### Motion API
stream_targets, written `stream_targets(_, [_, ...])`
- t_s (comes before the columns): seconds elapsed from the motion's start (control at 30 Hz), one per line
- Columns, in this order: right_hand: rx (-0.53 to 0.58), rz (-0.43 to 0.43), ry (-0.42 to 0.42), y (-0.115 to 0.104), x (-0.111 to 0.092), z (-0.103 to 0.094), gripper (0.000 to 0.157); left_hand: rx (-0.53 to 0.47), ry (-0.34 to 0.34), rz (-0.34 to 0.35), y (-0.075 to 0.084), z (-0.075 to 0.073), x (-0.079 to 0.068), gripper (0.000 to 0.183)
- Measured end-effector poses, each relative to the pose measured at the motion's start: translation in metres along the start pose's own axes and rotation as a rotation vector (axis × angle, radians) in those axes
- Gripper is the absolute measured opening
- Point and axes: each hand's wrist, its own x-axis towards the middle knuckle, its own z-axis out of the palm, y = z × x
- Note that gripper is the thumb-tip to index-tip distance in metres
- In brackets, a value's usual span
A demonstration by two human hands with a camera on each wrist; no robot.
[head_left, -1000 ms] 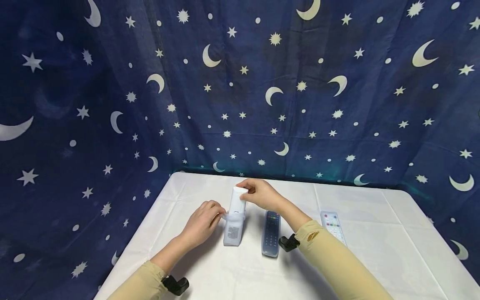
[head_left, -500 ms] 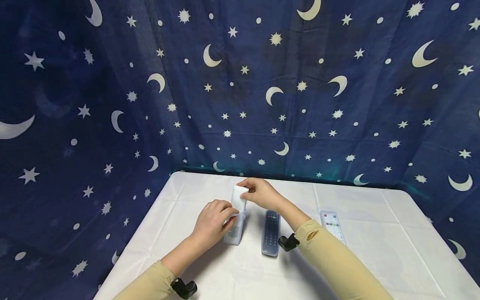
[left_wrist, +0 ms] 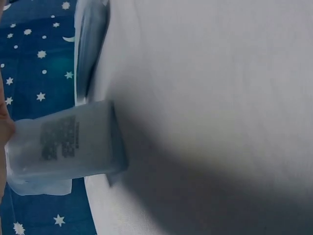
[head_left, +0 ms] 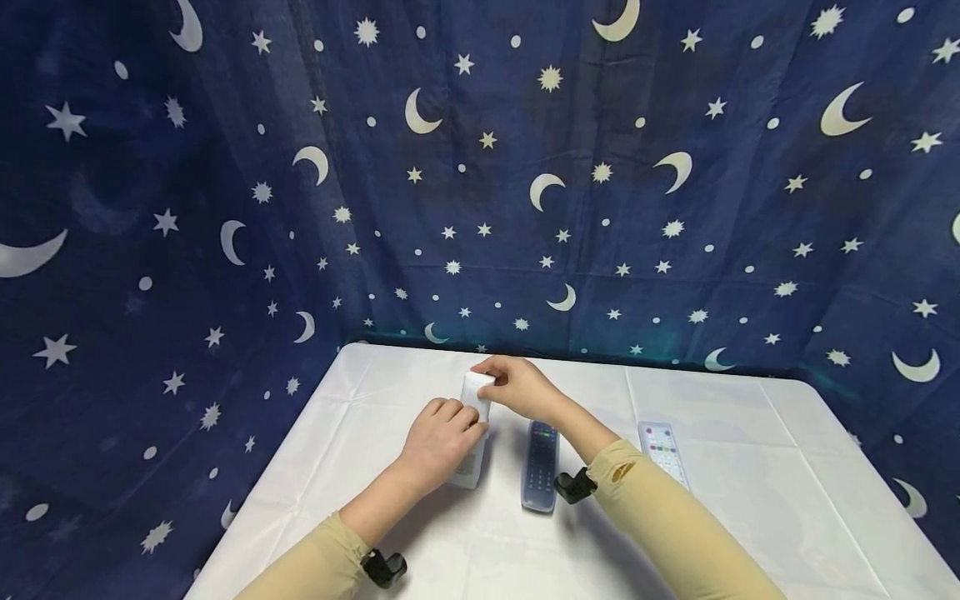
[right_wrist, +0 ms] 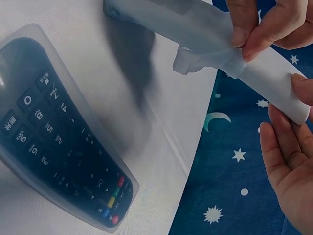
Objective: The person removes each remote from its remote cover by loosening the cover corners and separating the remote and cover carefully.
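A white remote control (right_wrist: 274,78) stands on end, tilted, its lower part inside a translucent silicone sleeve (right_wrist: 186,22). My right hand (head_left: 525,390) pinches its bare upper end between thumb and fingers. With thumb and fingertips, my left hand (head_left: 442,442) pinches the sleeve's upper edge and covers much of it in the head view. A loose flap of the sleeve hangs out at its mouth in the right wrist view. Through the sleeve (left_wrist: 95,142), a printed label shows in the left wrist view.
A dark remote (head_left: 541,467) in a clear cover lies just right of the held one. Farther right lies a white remote (head_left: 663,452), also covered, partly behind the right forearm. A white cloth covers the table (head_left: 750,467), with a starry blue curtain (head_left: 480,167) behind.
My left hand has moved right from the sleeve's left side across its front, gripping its upper edge. My right hand keeps its hold on the white remote's top.
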Motion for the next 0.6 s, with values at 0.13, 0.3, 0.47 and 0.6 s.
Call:
stream_targets(0.13, [0.003,-0.009,-0.001,0.0,0.001,0.001,0.035,0.036,-0.005,0.032,-0.002,0.002,-0.001,0.013])
stream_targets(0.3, [-0.011,0.001,0.012,0.001,0.0,0.003,0.035,-0.003,-0.062,-0.001,0.0,0.001,-0.007,0.01])
stream_targets(0.47, [-0.014,0.002,0.013,0.0,-0.001,0.002,0.034,-0.044,-0.088,-0.066,-0.001,-0.004,-0.015,0.011])
stream_targets(0.6, [-0.032,-0.008,0.029,-0.001,-0.001,0.0,0.034,-0.032,-0.075,-0.071,-0.002,-0.003,-0.011,0.007])
